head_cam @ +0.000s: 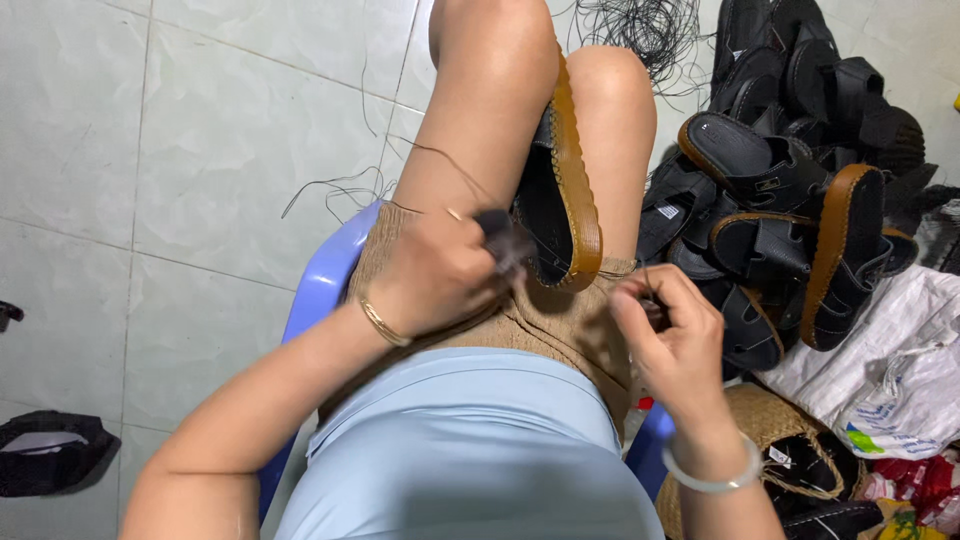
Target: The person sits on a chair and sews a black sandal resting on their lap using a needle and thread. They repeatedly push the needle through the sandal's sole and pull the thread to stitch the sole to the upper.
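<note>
A black sandal with a tan sole (560, 190) stands on edge, clamped between my knees. My left hand (435, 275) is closed on a dark tool handle (495, 228) held against the sandal's near end. My right hand (665, 335) sits just right of the sandal, fingers pinched on a thin dark thread (620, 272) that runs to the sole. A gold bangle is on my left wrist, a pale bangle on my right.
I sit on a blue plastic chair (320, 285) over a pale tiled floor. A pile of black sandals (790, 190) lies at my right. A tangle of black thread (640, 30) lies beyond my knees. White sacks (890, 370) and a woven basket (770, 420) sit at lower right.
</note>
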